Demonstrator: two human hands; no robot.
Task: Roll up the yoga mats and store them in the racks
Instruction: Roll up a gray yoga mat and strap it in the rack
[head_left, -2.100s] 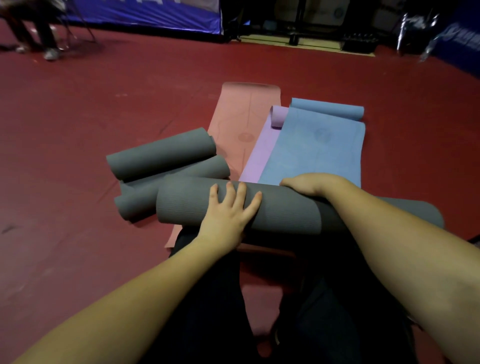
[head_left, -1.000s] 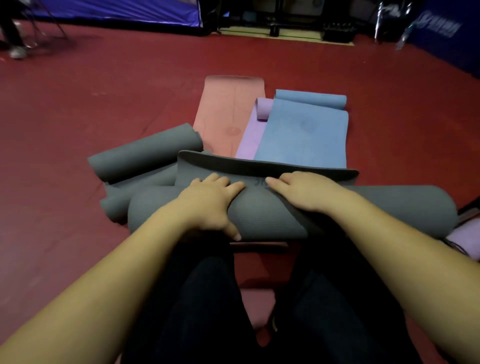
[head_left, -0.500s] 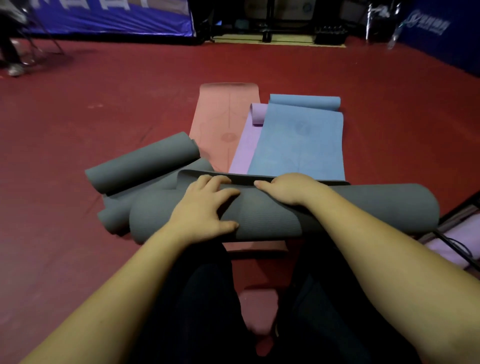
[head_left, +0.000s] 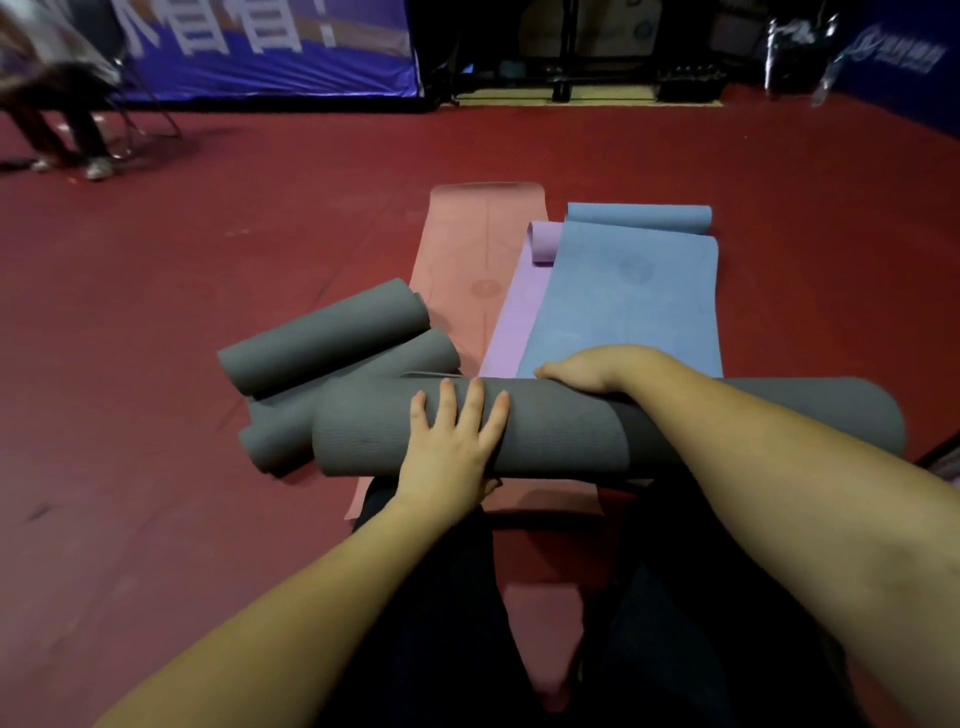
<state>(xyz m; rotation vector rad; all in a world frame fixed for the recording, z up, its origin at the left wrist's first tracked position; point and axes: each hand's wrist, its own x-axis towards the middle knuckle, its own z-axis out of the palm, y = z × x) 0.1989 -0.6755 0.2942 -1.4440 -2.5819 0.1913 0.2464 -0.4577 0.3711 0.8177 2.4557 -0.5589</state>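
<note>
**Mia:** What happened to the grey yoga mat (head_left: 545, 431)?

**Ben:** A moment ago a loose flap stuck up along its far edge. Now the flap is rolled in. The mat is a full, fat tube, so the rolling of this one looks about done.

**Mia:** Where is it?

**Ben:** It lies sideways across the person's lap, over the near end of the pink mat (head_left: 467, 270). One end looks tighter and the other end sticks out a bit, like a telescope.

**Mia:** What are the hands doing?

**Ben:** The left hand (head_left: 449, 447) lies flat on top with the fingers spread wide, pressing down. The right hand (head_left: 587, 371) is curled over the far side and holds the roll there.

**Mia:** What else is around?

**Ben:** Two more rolled grey mats (head_left: 332, 358) sit just to the left, touching it. Past it, a purple mat (head_left: 511, 322) and a blue mat (head_left: 628, 301) lie mostly flat on the red floor (head_left: 182, 312), with their far ends curled up.

**Mia:** So there is more to do?

**Ben:** Yes. Those three likely still need rolling. No rack can be picked out clearly.
</note>
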